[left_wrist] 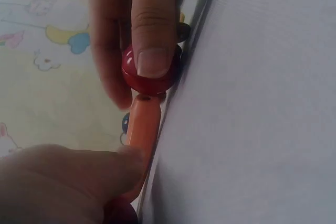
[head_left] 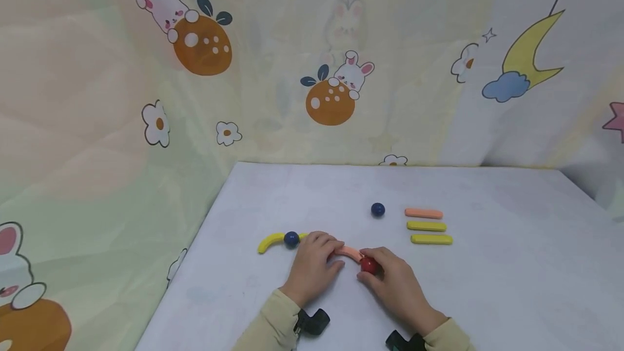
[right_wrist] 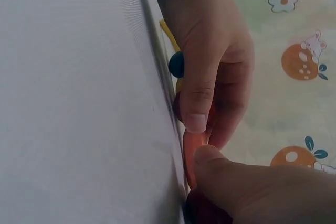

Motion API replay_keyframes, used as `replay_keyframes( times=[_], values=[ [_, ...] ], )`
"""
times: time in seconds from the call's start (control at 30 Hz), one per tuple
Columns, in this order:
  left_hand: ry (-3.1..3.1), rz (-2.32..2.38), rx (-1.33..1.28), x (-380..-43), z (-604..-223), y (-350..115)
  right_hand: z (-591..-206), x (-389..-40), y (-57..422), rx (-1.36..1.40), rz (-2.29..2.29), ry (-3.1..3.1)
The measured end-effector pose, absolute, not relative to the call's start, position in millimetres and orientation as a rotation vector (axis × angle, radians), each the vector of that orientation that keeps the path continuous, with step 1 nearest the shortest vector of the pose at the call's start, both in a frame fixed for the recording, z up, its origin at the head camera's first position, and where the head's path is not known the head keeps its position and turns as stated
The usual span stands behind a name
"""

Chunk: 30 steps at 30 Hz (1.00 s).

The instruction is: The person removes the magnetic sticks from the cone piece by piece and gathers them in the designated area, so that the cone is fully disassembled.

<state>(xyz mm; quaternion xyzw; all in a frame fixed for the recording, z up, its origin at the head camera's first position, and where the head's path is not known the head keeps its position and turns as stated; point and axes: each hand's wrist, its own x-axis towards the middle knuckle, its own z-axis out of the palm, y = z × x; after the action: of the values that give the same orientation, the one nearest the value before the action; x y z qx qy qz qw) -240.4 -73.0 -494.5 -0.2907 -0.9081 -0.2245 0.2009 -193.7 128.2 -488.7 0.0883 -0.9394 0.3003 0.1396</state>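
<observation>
A curved orange stick (head_left: 349, 252) lies between the two hands, near the table surface. My left hand (head_left: 316, 264) grips its left end, thumb on the stick in the left wrist view. My right hand (head_left: 396, 283) pinches a red ball (head_left: 369, 265) against the stick's right end. A small hole shows in that end (left_wrist: 146, 98); whether ball and stick are joined, I cannot tell. Another red ball (right_wrist: 177, 106) is partly hidden under the left hand. Left of it, a blue ball (head_left: 291, 239) sits between a curved yellow stick (head_left: 270, 242) and a mostly covered yellow piece.
A loose blue ball (head_left: 377, 209) lies farther back on the white table (head_left: 517, 264). To its right are a straight orange stick (head_left: 423, 213) and two yellow sticks, the nearer yellow stick (head_left: 431, 239) lowest. A patterned cloth (head_left: 273, 26) hangs behind the table.
</observation>
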Motion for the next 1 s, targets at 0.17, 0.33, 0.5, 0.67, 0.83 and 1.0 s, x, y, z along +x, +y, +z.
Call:
replay_keyframes(
  times=[0.17,0.33,0.5,0.67,0.83,1.0],
  values=[
    [-2.540,-0.593,-0.719,-239.5,-494.6,-73.1,-489.2,-194.5,130.6,0.175,0.844,-2.638],
    [-2.553,-0.631,-0.649,-238.8,-494.1,-72.8,-487.8,-195.4,132.9,0.139,0.841,-2.668],
    [-2.571,-0.629,-0.561,-240.9,-496.3,-73.9,-483.5,-196.7,138.6,0.071,0.846,-2.759],
    [-2.556,-0.628,-0.532,-241.8,-494.7,-75.4,-472.9,-202.6,165.7,0.017,0.931,-2.753],
    [-2.557,-0.652,-0.527,-242.2,-494.4,-75.3,-471.4,-207.4,183.2,-0.019,1.005,-2.675],
    [-2.588,-0.687,-0.504,-240.4,-496.1,-74.9,-479.0,-219.4,171.3,-0.003,1.122,-2.668]
  ],
)
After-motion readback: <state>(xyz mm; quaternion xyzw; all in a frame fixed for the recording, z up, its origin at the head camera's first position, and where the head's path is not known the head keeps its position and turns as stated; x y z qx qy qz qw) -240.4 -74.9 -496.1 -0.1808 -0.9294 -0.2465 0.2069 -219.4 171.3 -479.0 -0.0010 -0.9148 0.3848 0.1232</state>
